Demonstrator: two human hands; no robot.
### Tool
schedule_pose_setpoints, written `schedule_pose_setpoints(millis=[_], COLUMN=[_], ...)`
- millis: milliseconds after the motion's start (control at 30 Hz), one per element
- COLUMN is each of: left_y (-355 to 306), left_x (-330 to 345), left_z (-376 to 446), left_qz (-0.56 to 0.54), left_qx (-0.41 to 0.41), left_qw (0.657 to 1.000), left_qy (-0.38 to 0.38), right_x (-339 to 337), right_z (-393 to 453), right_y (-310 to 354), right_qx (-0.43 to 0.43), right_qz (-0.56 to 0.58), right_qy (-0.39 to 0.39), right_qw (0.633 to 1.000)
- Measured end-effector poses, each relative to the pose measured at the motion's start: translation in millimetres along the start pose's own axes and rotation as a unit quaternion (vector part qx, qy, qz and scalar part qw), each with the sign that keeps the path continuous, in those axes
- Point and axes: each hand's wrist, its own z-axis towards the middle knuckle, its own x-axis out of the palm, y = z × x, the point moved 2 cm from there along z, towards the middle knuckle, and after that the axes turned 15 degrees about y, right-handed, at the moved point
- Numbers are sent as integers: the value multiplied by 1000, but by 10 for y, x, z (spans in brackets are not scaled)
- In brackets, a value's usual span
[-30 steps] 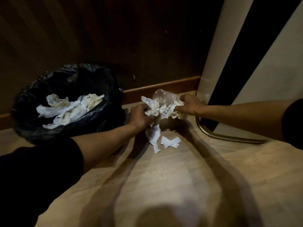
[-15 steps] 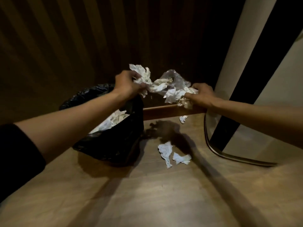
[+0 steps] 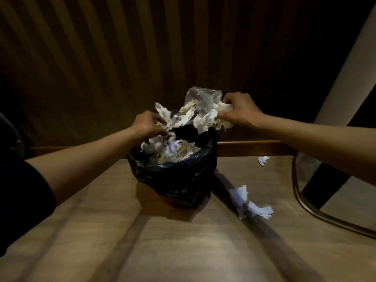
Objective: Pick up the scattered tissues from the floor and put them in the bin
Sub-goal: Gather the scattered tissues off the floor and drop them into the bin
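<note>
A bin lined with a black bag [image 3: 175, 176] stands on the wooden floor, holding several crumpled white tissues [image 3: 173, 149]. Right above its mouth, both hands hold a bunch of white tissues [image 3: 205, 119] mixed with a piece of clear plastic [image 3: 201, 98]. My left hand [image 3: 149, 124] grips the bunch's left end and my right hand [image 3: 238, 110] grips its right end. Two crumpled tissues [image 3: 248, 202] lie on the floor to the right of the bin. A small tissue scrap [image 3: 263, 159] lies near the skirting board.
A dark slatted wooden wall [image 3: 122, 58] with a skirting board [image 3: 250, 147] runs behind the bin. A metal-framed mirror [image 3: 305, 202] leans at the right. A dark object [image 3: 10, 139] is at the far left edge.
Both hands lifted the tissue bunch off the floor and carried it left, over the bin. A small scrap fell near the skirting board. Two tissues stayed on the floor.
</note>
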Motion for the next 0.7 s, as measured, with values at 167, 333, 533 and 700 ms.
schedule_pose_setpoints(millis=[167,333,533,700], left_y=[205,300,225,-44], left_x=[-54,-113,-132,-63], left_z=[-33,-69,-136,-154], left_qz=[-41,-32,-21,-25], left_qx=[-18,-12,44,91], left_qw=[999,998,990,987], left_qy=[15,-44,-129,-129], right_x=[183,273,430,460], right_z=[218,379,429,435], right_y=[294,397,477,424], right_qx=[-56,-90,-89,-69], right_qz=[-54,-107,-67,-71], right_qy=[-7,-24,-10,27], right_qw=[997,990,994,995])
